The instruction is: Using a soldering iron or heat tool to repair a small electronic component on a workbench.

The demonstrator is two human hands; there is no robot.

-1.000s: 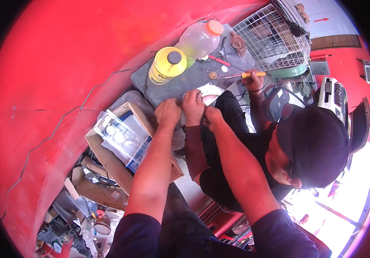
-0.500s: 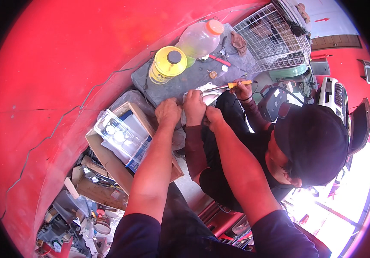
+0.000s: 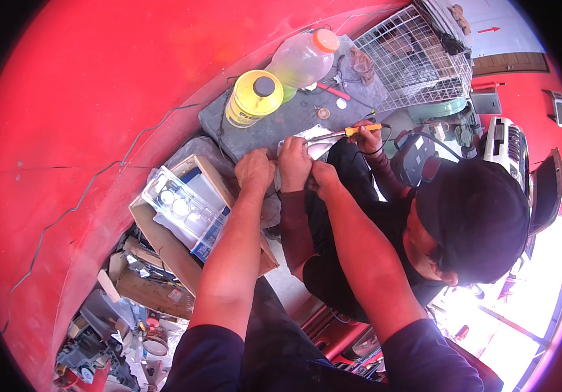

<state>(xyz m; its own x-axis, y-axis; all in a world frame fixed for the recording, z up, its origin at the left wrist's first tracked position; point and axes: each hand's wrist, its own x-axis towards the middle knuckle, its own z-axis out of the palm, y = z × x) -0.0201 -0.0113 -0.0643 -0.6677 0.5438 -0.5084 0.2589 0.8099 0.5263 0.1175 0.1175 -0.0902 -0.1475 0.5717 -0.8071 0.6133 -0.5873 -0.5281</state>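
The left hand [image 3: 255,171] and right hand [image 3: 322,178] sit knuckles-up mid-frame, fingers hidden; I can't tell their grip. They're seemingly steadying work by the pale piece [image 3: 318,150], upper centre; a co-worker's hand [image 3: 369,140] slants an iron [image 3: 348,132] over it, calling for stillness next.

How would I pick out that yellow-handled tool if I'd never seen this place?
Find the black cap on the person at right, then look up and left to that person's hand. It holds a slim yellow-handled tool, its metal shaft pointing left. Unlike the slim red item lying on the grey work surface beyond, it is yellow and hand-held.
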